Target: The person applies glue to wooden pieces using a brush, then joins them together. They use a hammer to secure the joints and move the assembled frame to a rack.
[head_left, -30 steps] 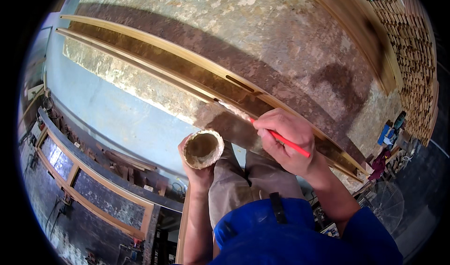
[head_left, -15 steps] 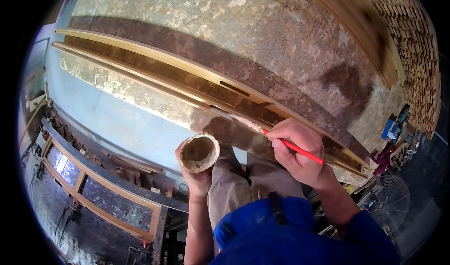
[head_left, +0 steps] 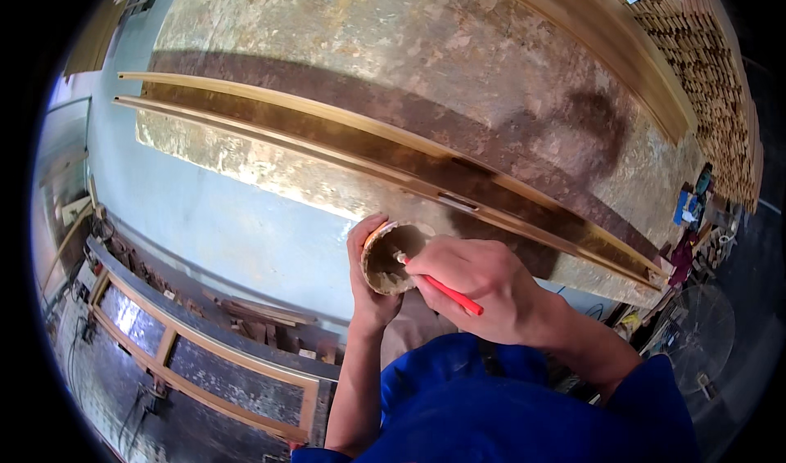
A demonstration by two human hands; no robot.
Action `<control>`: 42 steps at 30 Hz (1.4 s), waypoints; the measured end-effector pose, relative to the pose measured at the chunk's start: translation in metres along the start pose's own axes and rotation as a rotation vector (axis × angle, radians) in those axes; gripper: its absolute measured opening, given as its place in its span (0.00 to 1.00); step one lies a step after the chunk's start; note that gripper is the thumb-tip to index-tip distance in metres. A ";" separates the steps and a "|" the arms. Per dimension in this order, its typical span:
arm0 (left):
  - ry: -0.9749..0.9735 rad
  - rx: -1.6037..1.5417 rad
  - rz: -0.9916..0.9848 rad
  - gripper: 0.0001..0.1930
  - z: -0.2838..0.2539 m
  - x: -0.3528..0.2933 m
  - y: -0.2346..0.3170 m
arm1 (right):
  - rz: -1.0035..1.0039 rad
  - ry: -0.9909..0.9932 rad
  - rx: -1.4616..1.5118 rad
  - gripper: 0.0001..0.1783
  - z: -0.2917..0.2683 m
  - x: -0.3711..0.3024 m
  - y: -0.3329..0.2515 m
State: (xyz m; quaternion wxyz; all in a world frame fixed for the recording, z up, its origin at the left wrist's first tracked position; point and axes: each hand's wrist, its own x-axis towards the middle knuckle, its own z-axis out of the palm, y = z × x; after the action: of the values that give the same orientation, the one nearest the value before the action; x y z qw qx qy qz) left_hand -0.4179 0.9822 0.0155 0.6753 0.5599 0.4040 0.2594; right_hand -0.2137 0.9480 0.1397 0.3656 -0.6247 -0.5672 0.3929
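My left hand (head_left: 366,287) is wrapped round a cup (head_left: 378,273) whose rim and inner wall are crusted with a beige-brown coating. Over its mouth, my right hand (head_left: 491,287) pinches a thin red-handled brush (head_left: 452,294). The brush's pale tip reaches inside the cup; how deep, I cannot tell. Just beyond the cup, two long wooden rails lie side by side on a blotched board. The near rail (head_left: 327,162) has a slot (head_left: 458,203) cut in it, with something whitish at the slot. The far rail (head_left: 295,103) runs alongside with a narrow gap between.
The blotched board (head_left: 368,37) spreads ahead over a pale blue surface (head_left: 237,217). Thick planks (head_left: 606,37) and stacked wood strips (head_left: 696,78) stand at the far right. A wooden frame (head_left: 164,348) lies on a dark bench at the left. At the lower right stands a fan (head_left: 696,324).
My right hand has brought the brush from the near rail down and left into the cup. My left hand has raised the cup rightward. The view has shifted slightly.
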 end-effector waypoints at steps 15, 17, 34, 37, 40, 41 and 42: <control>-0.149 0.223 0.202 0.44 -0.086 0.029 0.025 | 0.214 0.251 0.091 0.02 0.056 0.030 -0.057; -0.139 0.211 0.219 0.43 -0.083 0.026 0.019 | 0.297 0.323 0.285 0.02 0.053 0.016 -0.051; -0.142 0.201 0.096 0.46 -0.063 0.015 -0.009 | 0.491 1.139 1.008 0.07 0.034 -0.140 0.048; -0.168 0.280 0.053 0.40 -0.072 0.015 -0.013 | 0.514 1.221 0.963 0.09 0.045 -0.129 0.085; -0.176 0.334 0.006 0.37 -0.085 0.014 -0.018 | 0.516 1.266 0.944 0.09 0.052 -0.117 0.111; -0.189 0.381 0.007 0.36 -0.090 0.015 -0.018 | 0.512 1.279 0.940 0.09 0.054 -0.115 0.118; -0.195 0.376 -0.005 0.36 -0.095 0.016 -0.018 | 0.508 1.291 0.937 0.09 0.054 -0.110 0.120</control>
State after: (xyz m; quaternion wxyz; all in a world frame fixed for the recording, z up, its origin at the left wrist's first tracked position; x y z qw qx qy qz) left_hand -0.4904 1.0426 -0.0102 0.5955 0.6975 0.3794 0.1222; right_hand -0.2178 0.8285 0.0171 0.7408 -0.6192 0.1338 0.2234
